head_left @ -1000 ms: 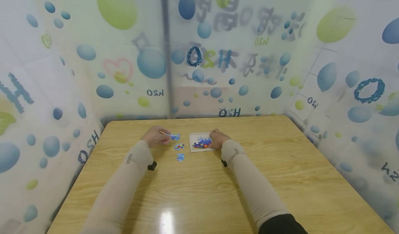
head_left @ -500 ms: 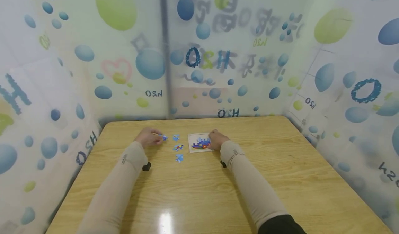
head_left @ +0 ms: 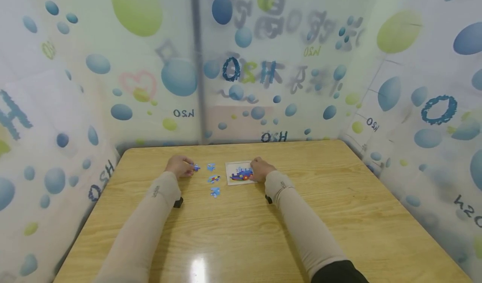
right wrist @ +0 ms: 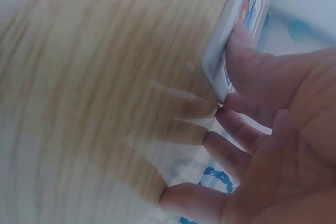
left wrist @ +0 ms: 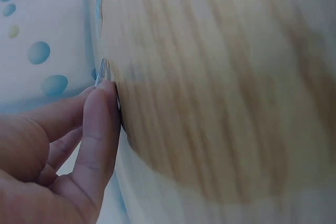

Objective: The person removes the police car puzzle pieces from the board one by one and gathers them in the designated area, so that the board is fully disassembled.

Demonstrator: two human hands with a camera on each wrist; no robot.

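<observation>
A blue puzzle piece (head_left: pixel 197 167) is at the fingertips of my left hand (head_left: pixel 179 166), low at the table. The left wrist view shows thumb and fingers (left wrist: pixel 97 124) pinching the piece's thin edge (left wrist: pixel 103 72). To its right lie loose pieces: a light blue one (head_left: pixel 211 166), a multicoloured one (head_left: pixel 214 178) and another blue one (head_left: pixel 215 191). My right hand (head_left: pixel 261 169) holds the right side of a framed puzzle board (head_left: pixel 233 183) with a blue and red ship picture. Its thumb (right wrist: pixel 239 51) lies over the white frame (right wrist: pixel 215 61), while other fingertips touch the table.
The wooden table (head_left: pixel 241 232) extends towards me and to both sides. A patterned wall covering (head_left: pixel 241 119) with blue and green dots rises behind its far edge, with similar coverings to the left and right.
My left hand has drawn left with a piece, uncovering the light blue one, then shifted only slightly over the last half second. The right hand stays at the board.
</observation>
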